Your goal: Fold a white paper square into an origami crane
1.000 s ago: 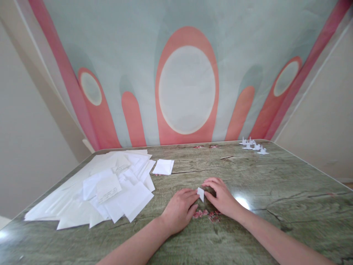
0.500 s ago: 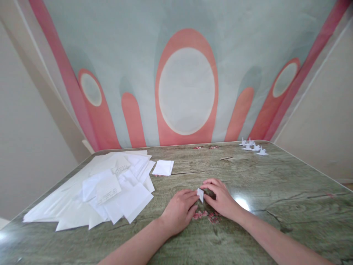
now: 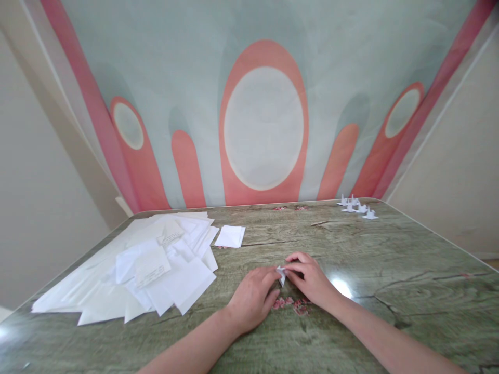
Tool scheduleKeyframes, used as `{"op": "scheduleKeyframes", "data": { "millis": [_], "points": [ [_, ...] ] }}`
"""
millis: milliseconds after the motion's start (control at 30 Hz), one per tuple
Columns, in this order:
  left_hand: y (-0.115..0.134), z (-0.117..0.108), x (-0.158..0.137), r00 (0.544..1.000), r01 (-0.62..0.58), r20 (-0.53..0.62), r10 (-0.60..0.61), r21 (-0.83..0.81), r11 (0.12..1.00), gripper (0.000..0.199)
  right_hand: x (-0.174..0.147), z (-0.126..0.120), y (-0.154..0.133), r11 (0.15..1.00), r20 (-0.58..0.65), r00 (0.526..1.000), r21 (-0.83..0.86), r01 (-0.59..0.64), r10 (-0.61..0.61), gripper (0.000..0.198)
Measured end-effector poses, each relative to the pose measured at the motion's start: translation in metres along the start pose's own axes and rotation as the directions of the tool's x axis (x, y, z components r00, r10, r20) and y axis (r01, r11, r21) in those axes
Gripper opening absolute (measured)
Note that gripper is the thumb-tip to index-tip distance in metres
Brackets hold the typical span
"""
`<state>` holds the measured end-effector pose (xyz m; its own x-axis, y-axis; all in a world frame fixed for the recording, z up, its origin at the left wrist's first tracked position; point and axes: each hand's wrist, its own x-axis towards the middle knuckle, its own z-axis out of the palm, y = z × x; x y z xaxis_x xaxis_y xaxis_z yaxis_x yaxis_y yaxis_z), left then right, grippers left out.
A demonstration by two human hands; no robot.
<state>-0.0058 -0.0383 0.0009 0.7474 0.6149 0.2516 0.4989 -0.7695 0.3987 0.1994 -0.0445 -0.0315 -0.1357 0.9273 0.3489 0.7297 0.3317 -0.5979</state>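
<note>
Your left hand [image 3: 252, 297] rests its fingertips on the left edge of a small folded white paper [image 3: 282, 278]; whether they also grip it is hidden. Your right hand [image 3: 310, 275] seems to pinch its right side between thumb and forefinger. The paper lies between your 2 hands, on the wood-grain tabletop [image 3: 351, 343]. Too light a left-hand press could let it slide and skew a crease; a hard right-hand tug might tear it. Sweeping your left hand outward could scatter the loose white sheets [image 3: 195, 285] to its left.
</note>
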Motion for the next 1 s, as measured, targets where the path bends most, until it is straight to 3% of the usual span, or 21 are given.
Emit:
{"op": "scheduleKeyframes", "data": {
  "millis": [233,400,767,1000],
  "points": [
    [0.001,-0.001,0.002,0.999,-0.021,0.027,0.019,0.063,0.998,0.030,0.001,0.000,-0.001,1.000,-0.011,1.000,0.006,-0.018,0.018,0.016],
    [0.001,-0.002,0.003,0.999,-0.038,0.022,0.037,0.059,0.998,0.032,0.002,-0.001,-0.005,0.999,-0.016,0.999,-0.001,0.039,-0.039,0.016],
    [-0.002,0.001,0.001,1.000,-0.030,-0.005,0.030,0.065,0.997,0.034,0.011,-0.009,-0.005,0.995,0.118,0.988,-0.005,0.102,-0.101,0.017],
    [-0.001,0.000,0.000,1.000,0.010,-0.026,-0.009,0.059,0.998,0.036,0.021,-0.002,-0.006,0.999,0.082,0.996,-0.017,-0.039,0.041,0.027]
  ]
}}
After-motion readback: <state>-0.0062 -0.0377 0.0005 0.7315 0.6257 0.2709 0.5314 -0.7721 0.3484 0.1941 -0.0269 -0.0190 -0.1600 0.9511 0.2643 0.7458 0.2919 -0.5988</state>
